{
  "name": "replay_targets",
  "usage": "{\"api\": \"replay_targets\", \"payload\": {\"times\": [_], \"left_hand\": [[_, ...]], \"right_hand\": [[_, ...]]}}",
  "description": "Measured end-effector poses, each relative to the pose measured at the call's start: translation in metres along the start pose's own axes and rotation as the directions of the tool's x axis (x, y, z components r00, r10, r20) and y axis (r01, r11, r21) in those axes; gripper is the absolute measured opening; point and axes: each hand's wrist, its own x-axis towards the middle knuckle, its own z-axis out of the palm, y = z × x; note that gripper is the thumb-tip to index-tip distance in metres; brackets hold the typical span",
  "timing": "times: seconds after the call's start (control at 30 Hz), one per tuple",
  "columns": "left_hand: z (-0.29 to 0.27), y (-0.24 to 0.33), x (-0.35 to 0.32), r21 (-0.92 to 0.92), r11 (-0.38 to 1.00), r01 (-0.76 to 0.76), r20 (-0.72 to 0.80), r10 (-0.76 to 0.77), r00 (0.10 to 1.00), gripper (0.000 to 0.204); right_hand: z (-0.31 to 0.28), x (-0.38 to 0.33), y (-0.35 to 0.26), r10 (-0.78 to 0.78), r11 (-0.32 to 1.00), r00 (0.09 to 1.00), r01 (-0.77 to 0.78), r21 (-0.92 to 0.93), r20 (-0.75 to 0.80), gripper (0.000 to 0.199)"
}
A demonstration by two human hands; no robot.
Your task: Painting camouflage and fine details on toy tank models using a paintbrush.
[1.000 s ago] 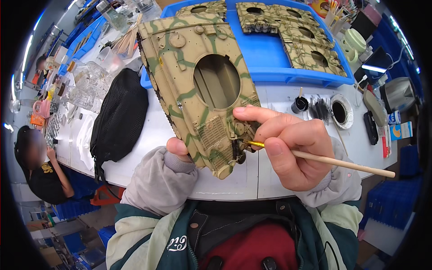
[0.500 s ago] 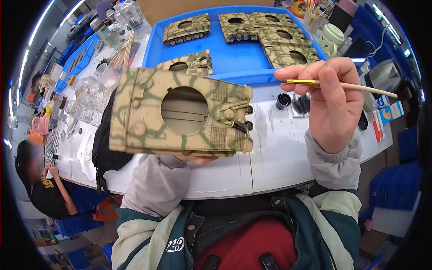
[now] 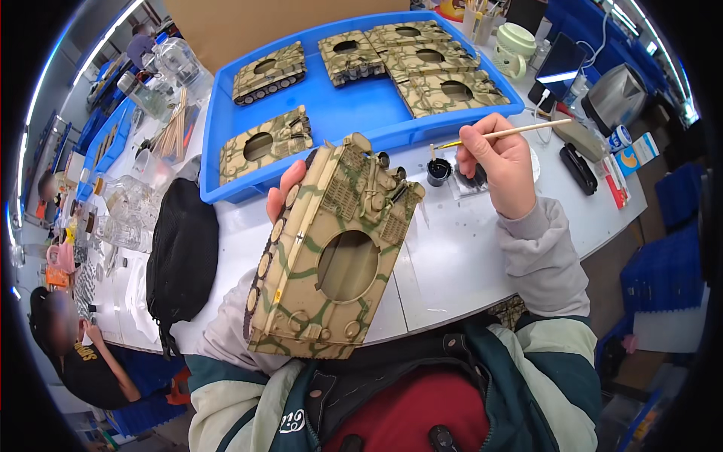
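L hand (image 3: 288, 187) grasps tank hull (image 3: 307, 260) at its far left side, rest of hand hidden behind; hull held tilted, near side of tray (image 3: 335, 109). R hand (image 3: 498, 162), forearm angled up from near right, pinches brush (image 3: 527, 130) btwn thumb & fingers, tip close to paint pot (image 3: 438, 178).

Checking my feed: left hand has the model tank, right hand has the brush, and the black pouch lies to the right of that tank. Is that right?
Not quite: the black pouch lies to the left of the model tank, as the head view shows. The left hand does hold that tank, and the right hand the brush.
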Motion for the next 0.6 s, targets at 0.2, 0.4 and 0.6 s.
{"api": "replay_targets", "payload": {"times": [0.2,0.4,0.6], "left_hand": [[-0.02,0.012,-0.008,0.011,0.992,0.124,0.041,-0.124,0.991,0.058],[0.011,0.0,-0.002,0.033,0.983,0.179,-0.103,-0.175,0.979,0.058],[0.01,0.004,-0.015,-0.024,0.978,0.205,-0.252,-0.204,0.946,0.061]], "right_hand": [[-0.001,-0.002,0.013,0.114,0.988,0.993,-0.111,-0.106,0.025,0.021],[-0.002,-0.001,0.024,0.13,0.93,0.991,-0.13,-0.343,-0.023,0.023],[-0.002,0.001,0.037,0.023,0.828,0.999,-0.031,-0.56,-0.022,0.023]]}}
